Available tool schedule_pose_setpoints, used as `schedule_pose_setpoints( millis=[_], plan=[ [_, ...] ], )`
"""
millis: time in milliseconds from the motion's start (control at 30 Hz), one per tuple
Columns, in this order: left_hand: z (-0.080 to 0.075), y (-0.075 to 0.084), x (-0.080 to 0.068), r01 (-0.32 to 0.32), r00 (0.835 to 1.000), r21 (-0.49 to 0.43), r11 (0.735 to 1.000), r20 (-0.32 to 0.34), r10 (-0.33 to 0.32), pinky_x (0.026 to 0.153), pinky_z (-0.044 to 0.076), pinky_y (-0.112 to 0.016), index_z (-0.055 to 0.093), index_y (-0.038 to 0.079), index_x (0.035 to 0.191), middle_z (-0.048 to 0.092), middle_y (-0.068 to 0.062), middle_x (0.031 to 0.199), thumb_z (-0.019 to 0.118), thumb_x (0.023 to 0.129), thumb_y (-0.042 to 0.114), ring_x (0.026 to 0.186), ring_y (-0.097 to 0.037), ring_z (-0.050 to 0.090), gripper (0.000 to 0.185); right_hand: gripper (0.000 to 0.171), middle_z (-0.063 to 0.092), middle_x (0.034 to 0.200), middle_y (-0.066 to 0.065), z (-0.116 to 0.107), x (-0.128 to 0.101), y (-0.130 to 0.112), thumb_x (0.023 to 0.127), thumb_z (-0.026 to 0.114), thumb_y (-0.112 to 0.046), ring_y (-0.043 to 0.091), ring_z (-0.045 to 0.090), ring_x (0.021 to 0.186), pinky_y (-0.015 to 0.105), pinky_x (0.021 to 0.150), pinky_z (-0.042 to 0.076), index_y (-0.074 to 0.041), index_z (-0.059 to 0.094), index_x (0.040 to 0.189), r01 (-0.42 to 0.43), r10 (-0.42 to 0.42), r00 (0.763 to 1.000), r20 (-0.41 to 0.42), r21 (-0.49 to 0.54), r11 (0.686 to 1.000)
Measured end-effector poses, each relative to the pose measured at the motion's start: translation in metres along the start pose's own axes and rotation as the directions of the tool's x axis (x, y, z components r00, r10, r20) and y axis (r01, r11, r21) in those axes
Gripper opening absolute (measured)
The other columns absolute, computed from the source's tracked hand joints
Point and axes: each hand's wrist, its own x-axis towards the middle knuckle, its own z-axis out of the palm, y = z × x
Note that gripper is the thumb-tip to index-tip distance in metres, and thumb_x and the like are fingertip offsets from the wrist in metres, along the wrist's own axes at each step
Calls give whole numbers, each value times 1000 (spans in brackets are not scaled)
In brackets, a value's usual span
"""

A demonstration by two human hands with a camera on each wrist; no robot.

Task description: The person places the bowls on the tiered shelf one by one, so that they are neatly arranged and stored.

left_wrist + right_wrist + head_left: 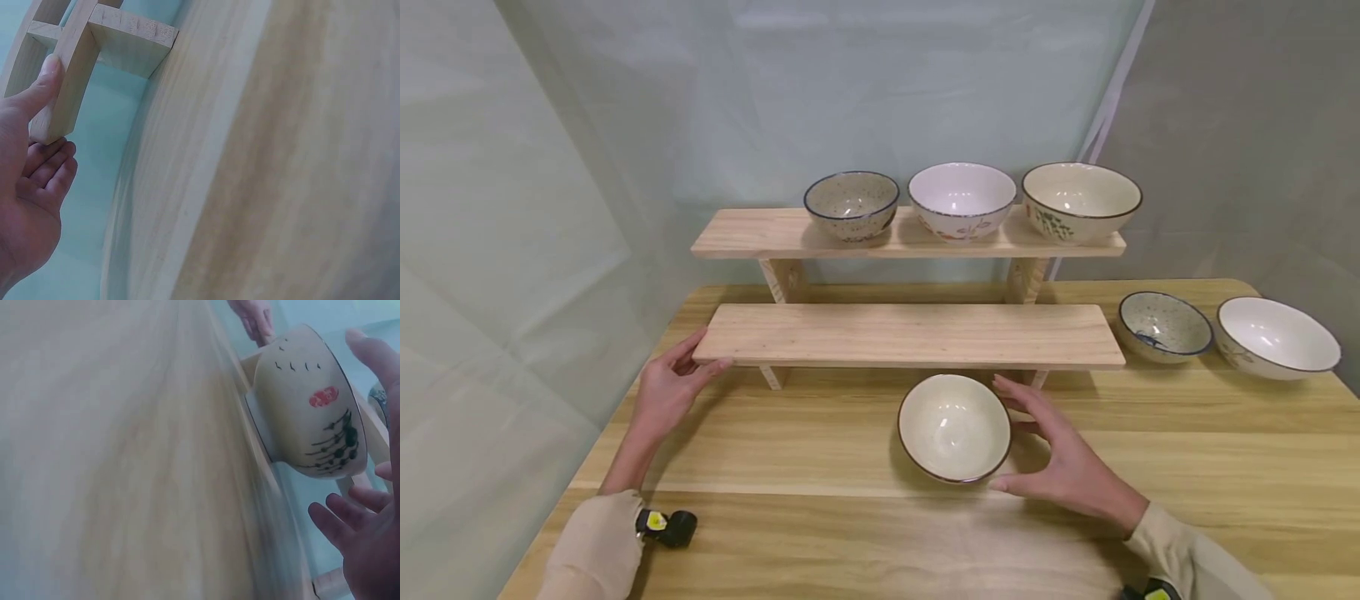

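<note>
A cream bowl (pixel 955 427) with a dark rim stands on the wooden table (pixel 820 542), just in front of a two-tier wooden shelf. My right hand (pixel 1024 439) is cupped beside its right side with thumb and fingers spread; a small gap shows between them and the bowl. In the right wrist view the bowl (pixel 312 406) shows a red mark and dark green strokes on its outside, and my right hand (pixel 378 450) stays clear of it. My left hand (pixel 688 367) rests at the left end of the empty lower shelf board (pixel 910 333); its thumb (pixel 44 81) lies against the board (pixel 75 75).
The upper shelf (pixel 745 233) carries three bowls: speckled (pixel 852 204), white floral (pixel 962 200), cream with green sprigs (pixel 1081 202). A small speckled bowl (pixel 1165 327) and a white bowl (pixel 1277 337) sit on the table at right. The table's left edge runs close to my left arm.
</note>
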Motion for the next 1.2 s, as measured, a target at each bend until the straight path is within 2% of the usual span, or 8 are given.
schedule_pose_setpoints(
  millis=[200,367,600,733,833,900,1200],
  plan=[
    [-1,1,0,5,1000,4,1000,6,-5,80,45,-10,32,2,147,40,-25,141,71,87,26,124,-32,46,75,107,37,139,18,5,5,-21,62,91,-13,33,42,122,33,95,45,-7,29,148,-9,10,1000,13,-32,999],
    [-1,1,0,9,1000,8,1000,3,-9,79,45,-9,33,1,147,40,-25,141,71,87,27,124,-33,46,75,110,38,139,17,10,7,-24,62,92,-18,29,42,122,32,96,43,-4,26,149,-41,42,999,19,-47,998],
    [-2,2,0,2,1000,39,999,1,-2,79,45,-8,33,1,146,40,-25,140,70,88,28,124,-34,46,75,118,34,143,8,16,6,0,60,92,-29,24,41,126,32,102,36,-18,19,153,-74,75,997,26,-20,997],
    [-1,0,0,-3,1000,33,999,-2,3,80,45,-9,33,1,146,41,-25,140,71,88,27,123,-33,47,74,121,31,146,3,18,6,9,59,92,-36,23,36,129,46,104,30,-20,18,153,-84,84,996,25,-28,996],
    [-1,0,0,-3,1000,29,1000,0,3,80,45,-9,33,1,146,40,-25,141,71,87,27,124,-34,46,75,122,29,148,4,19,7,11,58,92,-39,25,31,132,57,103,24,-22,18,153,-85,86,996,18,-27,996],
    [-1,0,0,-5,1000,25,1000,4,5,80,44,-9,33,2,147,39,-24,141,71,87,27,124,-34,45,75,123,28,149,5,21,8,11,57,92,-39,28,30,133,60,103,22,-22,17,153,-93,93,996,10,-28,995],
    [-1,1,1,-7,1000,40,999,-6,8,82,43,-8,34,1,146,40,-24,141,72,87,27,125,-34,44,75,127,23,153,7,25,10,12,56,93,-40,30,25,136,60,104,20,-25,14,154,-119,119,993,6,-28,993]
  ],
)
